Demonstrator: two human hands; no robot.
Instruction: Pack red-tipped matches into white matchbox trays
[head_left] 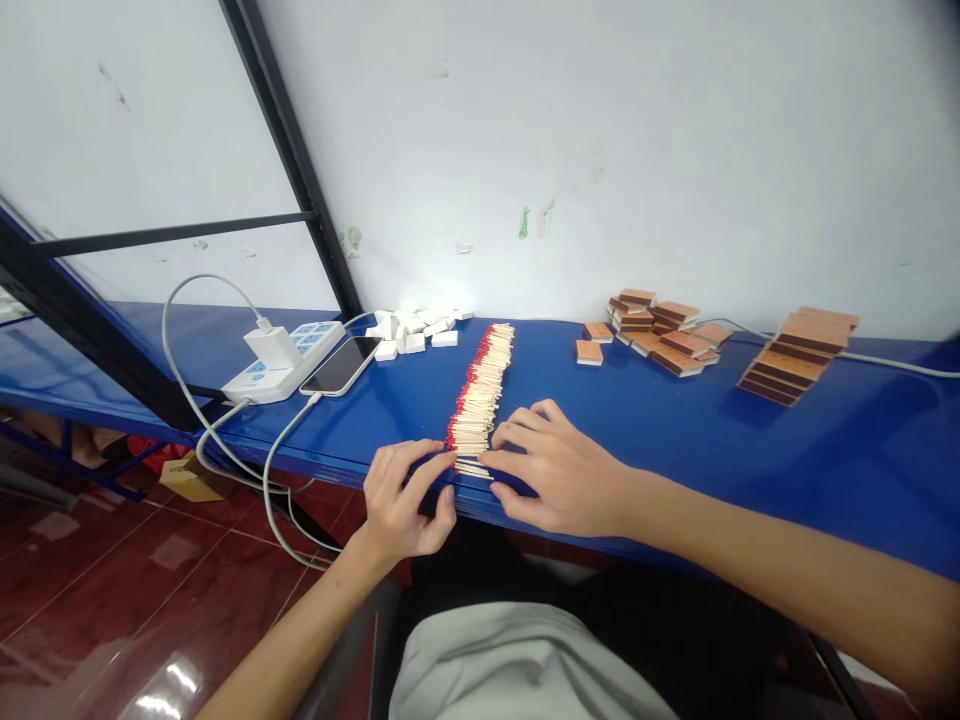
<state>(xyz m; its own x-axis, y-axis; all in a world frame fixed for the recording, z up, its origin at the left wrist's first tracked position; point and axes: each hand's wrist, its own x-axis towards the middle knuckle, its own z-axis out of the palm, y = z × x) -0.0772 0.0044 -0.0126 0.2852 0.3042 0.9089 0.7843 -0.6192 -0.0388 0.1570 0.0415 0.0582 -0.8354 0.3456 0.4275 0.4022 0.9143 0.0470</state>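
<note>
A long row of red-tipped matches (pixel 482 388) lies across the blue table (pixel 787 450), running from the wall toward me. My left hand (pixel 405 500) sits at the table's near edge, its fingers curled and pinching the red-tipped end of the nearest matches. My right hand (pixel 559 465) rests palm down on the other side, with fingers bent and fingertips touching the plain ends of the same matches. Both hands press in on the near end of the row.
White inner trays (pixel 412 330) lie heaped by the wall. A phone (pixel 341 365) on a cable lies next to a white power strip (pixel 281 362) with a charger. Brown matchbox sleeves (pixel 660 330) and a leaning stack (pixel 799 355) stand at the right. A black frame (pixel 300 160) leans at left.
</note>
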